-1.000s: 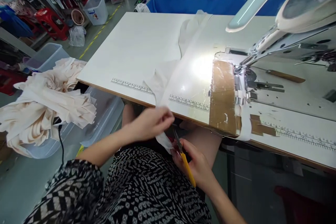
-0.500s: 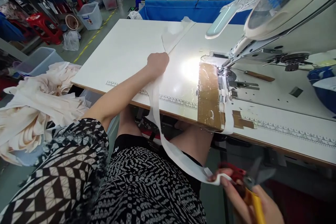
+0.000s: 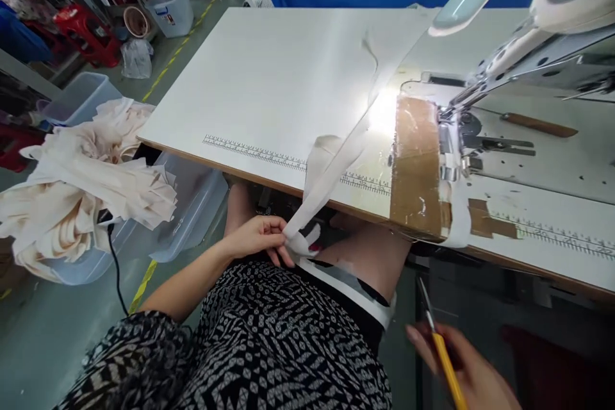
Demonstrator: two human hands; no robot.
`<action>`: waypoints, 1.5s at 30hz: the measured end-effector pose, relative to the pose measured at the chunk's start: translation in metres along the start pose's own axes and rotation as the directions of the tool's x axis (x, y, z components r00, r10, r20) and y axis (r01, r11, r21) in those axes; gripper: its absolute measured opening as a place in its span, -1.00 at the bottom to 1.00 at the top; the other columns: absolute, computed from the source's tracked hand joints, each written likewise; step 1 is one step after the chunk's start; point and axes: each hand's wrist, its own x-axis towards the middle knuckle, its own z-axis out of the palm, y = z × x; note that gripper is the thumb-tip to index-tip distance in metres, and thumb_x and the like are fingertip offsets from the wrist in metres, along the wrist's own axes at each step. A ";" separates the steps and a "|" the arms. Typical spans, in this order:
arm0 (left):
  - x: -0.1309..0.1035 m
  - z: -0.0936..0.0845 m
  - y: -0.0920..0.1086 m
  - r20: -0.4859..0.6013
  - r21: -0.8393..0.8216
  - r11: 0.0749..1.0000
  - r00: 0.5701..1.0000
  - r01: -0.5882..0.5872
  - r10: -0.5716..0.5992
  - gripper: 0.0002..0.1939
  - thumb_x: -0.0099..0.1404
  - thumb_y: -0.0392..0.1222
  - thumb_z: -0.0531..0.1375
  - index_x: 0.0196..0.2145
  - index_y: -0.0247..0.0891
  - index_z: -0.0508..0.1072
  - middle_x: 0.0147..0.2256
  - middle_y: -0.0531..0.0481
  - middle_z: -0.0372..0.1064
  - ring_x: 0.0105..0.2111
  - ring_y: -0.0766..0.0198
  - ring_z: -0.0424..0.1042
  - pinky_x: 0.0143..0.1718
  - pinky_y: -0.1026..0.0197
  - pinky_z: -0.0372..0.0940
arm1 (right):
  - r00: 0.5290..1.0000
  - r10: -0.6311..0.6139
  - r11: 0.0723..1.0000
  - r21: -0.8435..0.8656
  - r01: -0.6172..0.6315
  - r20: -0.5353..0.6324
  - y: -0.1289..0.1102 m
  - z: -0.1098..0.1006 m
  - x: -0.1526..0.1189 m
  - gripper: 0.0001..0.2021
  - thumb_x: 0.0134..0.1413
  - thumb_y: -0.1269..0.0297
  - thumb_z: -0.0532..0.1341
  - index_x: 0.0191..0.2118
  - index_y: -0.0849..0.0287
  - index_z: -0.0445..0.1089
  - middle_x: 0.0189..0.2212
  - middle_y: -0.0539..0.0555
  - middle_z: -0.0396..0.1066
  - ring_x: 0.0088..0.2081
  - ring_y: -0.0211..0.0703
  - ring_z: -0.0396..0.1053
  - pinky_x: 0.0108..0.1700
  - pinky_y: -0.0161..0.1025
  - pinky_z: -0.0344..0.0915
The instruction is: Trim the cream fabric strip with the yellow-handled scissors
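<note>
— What have your two hands got just now?

— Your left hand point(image 3: 259, 240) sits low in your lap, below the counter's near edge, its grip pinched shut on the one white fabric strip point(image 3: 336, 163). Your right hand point(image 3: 464, 368) is down at the lower right, blurred, its grip wrapped around one pair of scissors point(image 3: 439, 346) with a yellow handle, the blades pointing up and away from you.

— And where does the strip run?

— From your left fingers it climbs up over the edge of the counter point(image 3: 269, 77), crosses one of the printed ruler scales point(image 3: 254, 152), and carries on toward the bright patch of light beside the sewing machine point(image 3: 528, 45). A second stretch of the same strip lies across your thigh, toward your right knee. Whether the two stretches join under your hand, you cannot tell.

— How many scales do you count?

— Three printed along the counter's front: one left of the strip, one just right of it, one far right past the tape. There is one broad brown tape panel point(image 3: 416, 166) and a smaller brown patch point(image 3: 485, 221) beside it.

— Anything at your left?

— One heap of cream fabric pieces point(image 3: 86, 173) piled over clear plastic bins point(image 3: 192, 205); two show near you. Farther off stand two white tubs point(image 3: 173, 6) and one red stool point(image 3: 84, 29).
</note>
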 end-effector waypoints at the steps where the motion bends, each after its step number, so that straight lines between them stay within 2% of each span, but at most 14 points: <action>1: 0.002 0.002 -0.007 -0.014 -0.036 0.999 1.000 -0.002 0.002 -0.54 0.10 0.15 0.30 -0.34 -0.31 0.31 -0.50 -0.09 0.49 -0.46 0.20 0.54 -0.53 0.33 0.34 | 0.994 -0.047 0.994 0.100 0.038 0.095 -0.019 0.005 0.005 -0.65 0.07 -0.13 0.13 -0.28 0.06 0.32 -0.53 0.08 0.38 -0.52 -0.01 0.37 -0.52 -0.20 0.31; 2: 0.003 0.004 -0.011 -0.029 -0.057 0.998 1.000 -0.006 0.004 -0.52 0.10 0.17 0.30 -0.32 -0.31 0.31 -0.47 -0.11 0.50 -0.42 0.16 0.56 -0.50 0.31 0.37 | 0.963 -0.133 0.976 0.201 0.086 0.236 -0.038 0.009 0.011 -0.61 0.10 -0.17 0.10 -0.29 0.09 0.31 -0.47 0.09 0.39 -0.45 -0.03 0.38 -0.44 -0.21 0.34; 5: 0.003 0.008 -0.016 -0.064 -0.074 0.997 0.998 -0.006 0.001 -0.50 0.10 0.20 0.30 -0.32 -0.32 0.34 -0.50 -0.09 0.50 -0.48 0.18 0.55 -0.51 0.30 0.37 | 0.847 -0.274 0.949 0.269 0.162 0.457 -0.089 0.016 0.033 -0.57 0.17 -0.19 0.06 -0.37 0.12 0.26 -0.50 0.01 0.26 -0.48 -0.19 0.23 -0.45 -0.30 0.27; 8: 0.001 0.008 -0.015 -0.076 -0.106 0.994 0.997 0.010 -0.018 -0.48 0.06 0.21 0.32 -0.33 -0.34 0.38 -0.50 -0.11 0.51 -0.48 0.19 0.55 -0.49 0.30 0.38 | 0.788 -0.284 0.958 0.203 0.205 0.546 -0.117 0.015 0.056 -0.55 0.15 -0.20 0.09 -0.43 0.13 0.18 -0.54 -0.04 0.15 -0.51 -0.25 0.10 -0.50 -0.34 0.15; 13: 0.002 0.009 -0.014 -0.089 -0.172 0.984 0.994 0.043 -0.059 -0.46 -0.01 0.21 0.37 -0.36 -0.36 0.39 -0.51 -0.13 0.52 -0.46 0.17 0.55 -0.44 0.28 0.39 | 0.740 -0.297 0.952 0.128 0.277 0.603 -0.136 0.016 0.081 -0.51 0.12 -0.25 0.08 -0.47 0.13 0.14 -0.54 -0.05 0.12 -0.51 -0.24 0.07 -0.49 -0.32 0.08; 18: 0.003 0.012 -0.015 -0.098 -0.190 0.981 0.993 0.040 -0.059 -0.46 -0.01 0.21 0.37 -0.36 -0.36 0.40 -0.53 -0.10 0.50 -0.49 0.19 0.54 -0.46 0.30 0.37 | 0.748 -0.329 0.927 0.047 0.371 0.576 -0.147 0.020 0.088 -0.48 0.12 -0.29 0.03 -0.49 0.11 0.09 -0.57 -0.05 0.14 -0.52 -0.24 0.07 -0.49 -0.31 0.05; 23: 0.004 0.011 -0.017 -0.112 -0.199 0.980 0.993 0.025 -0.048 -0.45 -0.02 0.22 0.36 -0.36 -0.36 0.40 -0.53 -0.08 0.50 -0.50 0.21 0.54 -0.46 0.31 0.37 | 0.810 -0.354 0.881 -0.124 0.457 0.468 -0.150 0.021 0.085 -0.52 0.16 -0.25 0.00 -0.47 0.09 0.08 -0.60 -0.02 0.23 -0.57 -0.20 0.14 -0.51 -0.28 0.00; 26: 0.003 0.011 -0.019 -0.118 -0.198 0.980 0.992 0.012 -0.036 -0.46 -0.01 0.21 0.36 -0.37 -0.37 0.39 -0.54 -0.08 0.50 -0.51 0.22 0.53 -0.46 0.32 0.36 | 0.827 -0.381 0.861 -0.167 0.481 0.413 -0.150 0.023 0.083 -0.51 0.17 -0.25 -0.02 -0.50 0.08 0.04 -0.63 -0.02 0.24 -0.61 -0.22 0.13 -0.53 -0.28 -0.03; 31: 0.003 0.011 -0.019 -0.123 -0.190 0.982 0.992 0.001 -0.024 -0.49 0.05 0.19 0.34 -0.38 -0.37 0.39 -0.55 -0.08 0.50 -0.52 0.25 0.53 -0.45 0.33 0.36 | 0.835 -0.394 0.858 -0.172 0.484 0.385 -0.146 0.025 0.085 -0.47 0.16 -0.29 -0.06 -0.54 0.08 0.01 -0.67 -0.01 0.23 -0.63 -0.22 0.12 -0.55 -0.30 -0.05; 36: 0.007 0.012 -0.021 -0.109 -0.171 0.985 0.994 0.012 -0.031 -0.49 0.04 0.21 0.33 -0.39 -0.35 0.38 -0.56 -0.07 0.49 -0.51 0.23 0.53 -0.44 0.31 0.36 | 0.838 -0.397 0.828 -0.247 0.503 0.374 -0.152 0.025 0.088 -0.49 0.15 -0.29 -0.06 -0.49 0.08 0.09 -0.61 0.03 0.32 -0.62 -0.18 0.19 -0.54 -0.29 -0.04; 39: 0.007 0.011 -0.023 -0.103 -0.137 0.990 0.994 0.022 -0.036 -0.49 0.07 0.23 0.30 -0.40 -0.34 0.36 -0.55 -0.07 0.48 -0.50 0.22 0.52 -0.42 0.29 0.35 | 0.833 -0.415 0.832 -0.217 0.510 0.366 -0.153 0.028 0.090 -0.49 0.18 -0.27 -0.09 -0.51 0.08 0.05 -0.62 0.03 0.30 -0.63 -0.20 0.16 -0.53 -0.29 -0.03; 42: 0.004 0.003 -0.022 -0.080 -0.016 1.000 0.997 0.010 -0.011 -0.50 0.15 0.22 0.23 -0.31 -0.36 0.40 -0.51 -0.07 0.46 -0.49 0.25 0.50 -0.40 0.26 0.34 | 0.842 -0.424 0.840 -0.203 0.504 0.334 -0.148 0.030 0.089 -0.49 0.19 -0.25 -0.10 -0.54 0.08 0.02 -0.64 0.03 0.28 -0.64 -0.21 0.15 -0.54 -0.29 -0.03; 44: 0.002 -0.003 -0.018 -0.140 0.189 0.979 0.985 -0.075 0.103 -0.51 0.19 0.16 0.22 -0.16 -0.37 0.41 -0.38 -0.10 0.48 -0.46 0.29 0.46 -0.37 0.25 0.32 | 0.855 -0.422 0.844 -0.214 0.492 0.303 -0.142 0.030 0.086 -0.49 0.19 -0.25 -0.08 -0.54 0.08 0.02 -0.64 0.02 0.27 -0.64 -0.21 0.16 -0.55 -0.30 -0.04; 45: 0.002 -0.005 -0.015 -0.207 0.318 0.939 0.957 -0.132 0.205 -0.52 0.21 0.11 0.22 -0.10 -0.35 0.41 -0.30 -0.12 0.48 -0.42 0.30 0.44 -0.35 0.25 0.31 | 0.860 -0.421 0.847 -0.213 0.486 0.287 -0.139 0.031 0.083 -0.49 0.18 -0.25 -0.06 -0.54 0.08 0.02 -0.64 0.02 0.26 -0.64 -0.22 0.17 -0.56 -0.30 -0.05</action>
